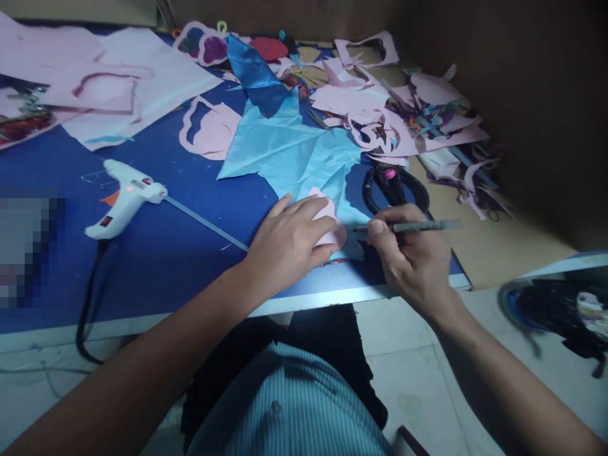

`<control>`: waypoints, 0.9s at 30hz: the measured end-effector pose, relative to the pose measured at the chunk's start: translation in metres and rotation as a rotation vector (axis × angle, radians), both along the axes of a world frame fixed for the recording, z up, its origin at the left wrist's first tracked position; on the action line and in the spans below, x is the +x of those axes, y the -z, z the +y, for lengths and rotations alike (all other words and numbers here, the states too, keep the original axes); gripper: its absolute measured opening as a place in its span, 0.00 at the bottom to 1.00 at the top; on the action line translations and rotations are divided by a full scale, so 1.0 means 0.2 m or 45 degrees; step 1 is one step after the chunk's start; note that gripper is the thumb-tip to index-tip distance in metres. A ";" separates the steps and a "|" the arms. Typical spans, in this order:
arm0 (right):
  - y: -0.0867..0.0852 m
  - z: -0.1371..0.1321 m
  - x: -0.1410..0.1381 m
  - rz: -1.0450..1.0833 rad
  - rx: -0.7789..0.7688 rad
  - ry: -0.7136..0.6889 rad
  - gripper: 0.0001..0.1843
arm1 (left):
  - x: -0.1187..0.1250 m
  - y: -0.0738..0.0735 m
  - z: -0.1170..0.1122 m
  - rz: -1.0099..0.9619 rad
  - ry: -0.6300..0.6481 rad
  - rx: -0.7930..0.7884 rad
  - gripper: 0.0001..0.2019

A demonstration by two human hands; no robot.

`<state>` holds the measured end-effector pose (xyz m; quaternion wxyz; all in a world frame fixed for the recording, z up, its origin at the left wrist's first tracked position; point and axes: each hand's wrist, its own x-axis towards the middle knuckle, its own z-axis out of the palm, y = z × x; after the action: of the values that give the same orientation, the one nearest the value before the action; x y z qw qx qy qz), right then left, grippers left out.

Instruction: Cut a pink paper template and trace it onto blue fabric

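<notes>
My left hand [299, 231] lies flat with its fingers stretched out, pressing a pink paper cutout [336, 235] against a light blue satin cloth [294, 149]. Part of the cutout is hidden under the fingers. Just to the right, my right hand [413, 253] is closed around a pen [422, 225]. The pen's tip points left, close to the cutout's right edge, over the cloth; whether it touches cannot be made out. Black-handled scissors [395, 187] lie right behind my right hand, partly covered by it.
A white glue gun [126, 196] with a glue stick and black cord rests on the blue table [185, 278] at left. Pink paper scraps [361, 101] pile up at the back right. Large pale sheets [156, 76] lie at the back left, near a dark blue cloth piece [256, 73].
</notes>
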<state>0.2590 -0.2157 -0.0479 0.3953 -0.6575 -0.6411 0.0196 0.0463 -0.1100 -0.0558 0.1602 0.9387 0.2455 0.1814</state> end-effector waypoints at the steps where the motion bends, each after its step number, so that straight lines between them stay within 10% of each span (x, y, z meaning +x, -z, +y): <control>1: 0.00 0.00 0.00 -0.018 0.018 0.010 0.08 | 0.00 0.00 0.00 0.001 -0.001 0.002 0.13; 27: -0.03 0.07 0.01 0.135 -0.069 -0.038 0.07 | 0.00 0.01 0.01 -0.021 0.009 0.022 0.13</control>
<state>0.2607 -0.2022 -0.0427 0.4104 -0.6564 -0.6282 0.0774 0.0456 -0.1090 -0.0569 0.1548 0.9394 0.2393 0.1906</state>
